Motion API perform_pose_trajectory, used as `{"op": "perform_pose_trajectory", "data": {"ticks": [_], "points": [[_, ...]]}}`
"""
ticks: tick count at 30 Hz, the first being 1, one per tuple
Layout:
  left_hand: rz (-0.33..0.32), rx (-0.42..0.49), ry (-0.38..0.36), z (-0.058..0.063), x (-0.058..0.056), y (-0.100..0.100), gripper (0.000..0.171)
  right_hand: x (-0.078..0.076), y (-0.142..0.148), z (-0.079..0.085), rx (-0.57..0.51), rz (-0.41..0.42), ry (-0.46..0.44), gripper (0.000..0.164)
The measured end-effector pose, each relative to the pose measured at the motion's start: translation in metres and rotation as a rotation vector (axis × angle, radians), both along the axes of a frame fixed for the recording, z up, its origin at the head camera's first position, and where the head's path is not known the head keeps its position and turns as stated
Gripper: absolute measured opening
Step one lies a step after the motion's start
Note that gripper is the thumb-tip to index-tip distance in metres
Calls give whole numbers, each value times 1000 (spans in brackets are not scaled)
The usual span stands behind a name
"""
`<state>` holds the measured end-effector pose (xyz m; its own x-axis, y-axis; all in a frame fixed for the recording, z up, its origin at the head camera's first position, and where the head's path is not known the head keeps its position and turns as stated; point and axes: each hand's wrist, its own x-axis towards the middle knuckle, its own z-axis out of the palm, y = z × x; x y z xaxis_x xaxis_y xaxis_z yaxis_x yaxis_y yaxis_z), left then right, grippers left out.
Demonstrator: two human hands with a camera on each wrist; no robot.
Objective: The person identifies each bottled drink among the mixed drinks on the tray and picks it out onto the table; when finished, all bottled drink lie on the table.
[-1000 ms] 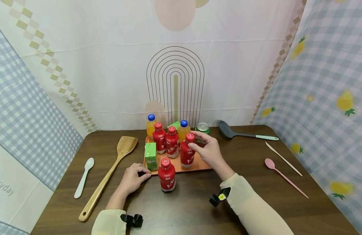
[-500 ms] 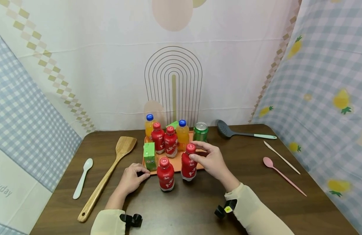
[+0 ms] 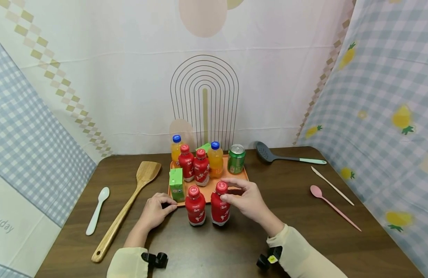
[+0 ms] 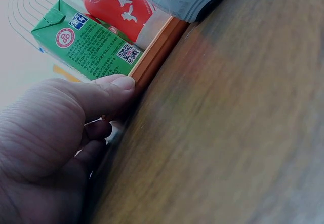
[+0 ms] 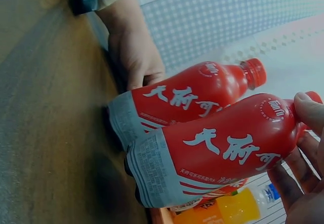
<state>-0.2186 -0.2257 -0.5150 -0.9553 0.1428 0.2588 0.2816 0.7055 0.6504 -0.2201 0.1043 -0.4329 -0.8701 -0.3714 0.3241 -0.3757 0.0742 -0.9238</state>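
Observation:
My right hand (image 3: 247, 200) grips a red drink bottle (image 3: 220, 210) near its neck, thumb in front and fingers behind. The bottle is upright, its base close over the table in front of the orange tray (image 3: 207, 192). Just left of it stands another red bottle (image 3: 195, 208); the two overlap in the right wrist view. My left hand (image 3: 156, 211) pinches the tray's near left corner, with the thumb on the rim (image 4: 158, 46) in the left wrist view. Beside that thumb is a green drink carton (image 4: 83, 41).
On the tray also stand two red bottles, two orange juice bottles (image 3: 215, 160) and a green can (image 3: 236, 160). A wooden spatula (image 3: 130, 204) and white spoon (image 3: 97, 212) lie left. To the right are a slotted ladle (image 3: 266, 152), pink spoon (image 3: 333, 206) and pale knife (image 3: 332, 185).
My right hand has carried the red bottle off the tray toward me, down beside the other front bottle. The green can has come into full view. My left hand stays at the tray corner.

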Motion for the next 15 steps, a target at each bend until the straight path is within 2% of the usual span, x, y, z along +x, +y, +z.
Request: {"op": "perform_pose_trajectory", "data": {"ticks": [7,15], "points": [[1,-3,16,-2,0,0,9,-1,-4,-5,25,13,15,37],[6,-2,0,-2,-1,0,9,-4,-6,-8,56,5,12,38]]}}
